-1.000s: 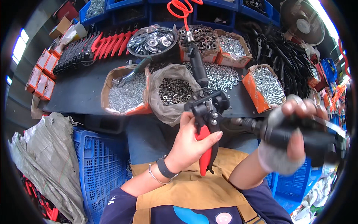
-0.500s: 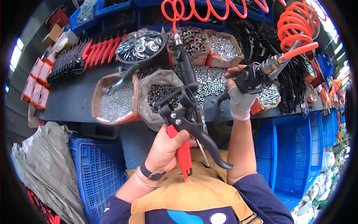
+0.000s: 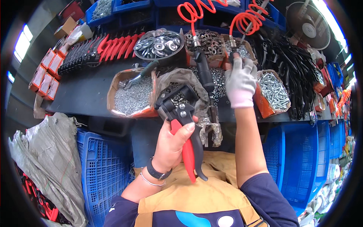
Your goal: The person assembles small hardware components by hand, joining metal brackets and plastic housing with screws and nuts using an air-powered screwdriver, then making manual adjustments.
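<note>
The left hand (image 3: 172,145), bare and wearing a dark wristband, was closed around the red handle of a pair of pruning shears (image 3: 184,128), gripping them upright in front of the chest with the black head pointing up toward the desk (image 3: 87,94) and the thumb pressed on the red grip. The shears' black lower handle hung free below the palm, over a tan apron (image 3: 200,196). The right hand (image 3: 240,83), in a light grey glove, was stretched out over the desk with its fingers curled down onto something at the end of an orange coiled air hose (image 3: 247,19); what it gripped, and how tightly, could not be told. Just left of that glove a black pneumatic tool (image 3: 204,73) lay along the desk, fed by a second orange coil. Behind the shears' head sat an open clear bag of dark nuts (image 3: 181,81), and left of it a cardboard box of small silver screws (image 3: 132,96). A round dish of washers (image 3: 159,43) stood farther back, a box of longer screws (image 3: 274,90) lay right of the glove, and a blue plastic crate (image 3: 100,162) stood under the desk edge.
</note>
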Motion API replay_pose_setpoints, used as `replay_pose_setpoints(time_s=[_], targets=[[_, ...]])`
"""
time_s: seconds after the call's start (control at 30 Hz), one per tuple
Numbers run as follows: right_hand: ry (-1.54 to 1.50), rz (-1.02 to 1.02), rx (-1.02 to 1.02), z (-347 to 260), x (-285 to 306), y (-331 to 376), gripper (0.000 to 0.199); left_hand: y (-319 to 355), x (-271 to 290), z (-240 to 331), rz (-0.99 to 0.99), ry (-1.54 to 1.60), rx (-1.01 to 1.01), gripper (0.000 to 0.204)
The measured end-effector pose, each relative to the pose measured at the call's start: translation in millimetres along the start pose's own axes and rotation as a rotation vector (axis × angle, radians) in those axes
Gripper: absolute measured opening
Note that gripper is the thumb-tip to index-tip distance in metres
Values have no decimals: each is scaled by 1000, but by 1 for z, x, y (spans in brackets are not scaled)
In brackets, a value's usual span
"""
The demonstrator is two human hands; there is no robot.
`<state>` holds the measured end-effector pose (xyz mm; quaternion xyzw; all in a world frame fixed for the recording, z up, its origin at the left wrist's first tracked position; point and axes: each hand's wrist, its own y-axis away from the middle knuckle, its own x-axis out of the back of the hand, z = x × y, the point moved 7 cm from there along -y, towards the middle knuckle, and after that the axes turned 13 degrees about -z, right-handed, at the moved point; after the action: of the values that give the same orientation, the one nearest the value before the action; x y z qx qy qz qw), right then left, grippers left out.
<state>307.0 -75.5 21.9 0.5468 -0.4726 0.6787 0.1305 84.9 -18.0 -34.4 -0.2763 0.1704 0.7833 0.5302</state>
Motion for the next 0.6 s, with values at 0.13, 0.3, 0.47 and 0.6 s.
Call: replay_pose_setpoints(time_s=[0.13, 0.3, 0.47, 0.6], targets=[[-423, -483, 2, -51, -27, 5, 63, -7, -3, 5, -35, -36, -35, 33], [-1133, -228, 49, -26, -27, -6, 67, -2, 0, 17, -1, -478, -136, 30], [-2128, -95, 394, -22, 118, 22, 76, 0, 1, 30, 22, -899, -131, 33], [-1908, 141, 503, -19, 184, 58, 70, -4, -8, 26, 27, -992, -86, 35]])
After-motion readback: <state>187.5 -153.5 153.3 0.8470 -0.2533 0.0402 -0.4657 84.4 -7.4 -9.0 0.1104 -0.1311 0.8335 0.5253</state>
